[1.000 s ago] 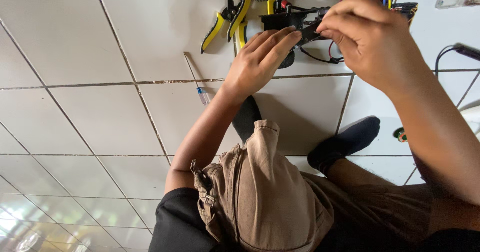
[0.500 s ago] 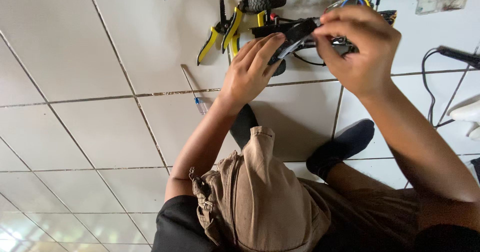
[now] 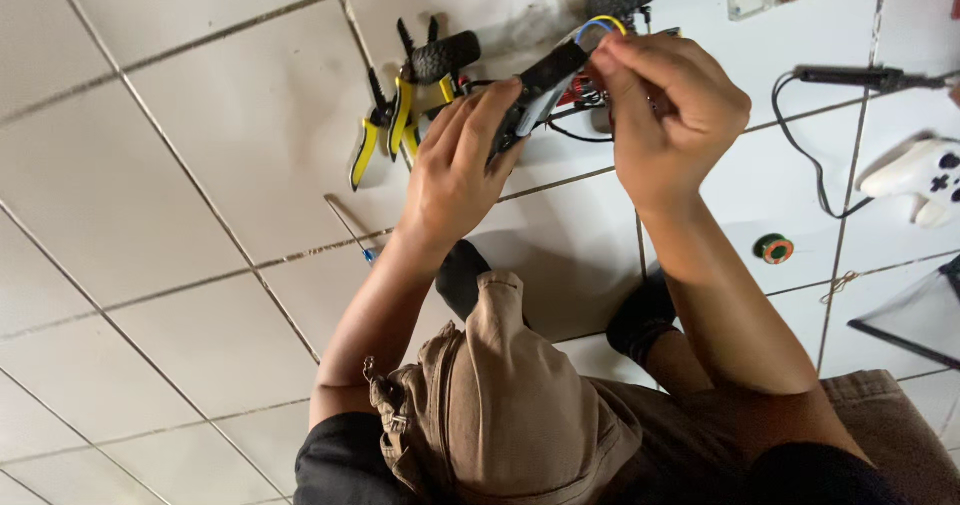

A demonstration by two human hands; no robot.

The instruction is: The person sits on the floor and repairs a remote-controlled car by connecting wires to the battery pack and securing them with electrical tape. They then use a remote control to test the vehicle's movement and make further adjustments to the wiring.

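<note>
Your left hand (image 3: 455,170) grips black flat part (image 3: 538,90) above small wheeled car (image 3: 560,65) on tile floor (image 3: 180,165), steadying it; right hand (image 3: 670,115) pinches wires (image 3: 600,27); yellow pliers (image 3: 385,130) just beside for reach

Bright, even daylight, soft shadows on the tiled floor (image 3: 180,215), slight blur at frame edges.

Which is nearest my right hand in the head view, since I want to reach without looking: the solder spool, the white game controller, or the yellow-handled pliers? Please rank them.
From the right hand:
1. Solder spool, on the tile just below and to its right.
2. White game controller, at the frame's right edge.
3. Yellow-handled pliers, far side, beyond the left hand.
The last two are close in distance, so that order is tentative.
</note>
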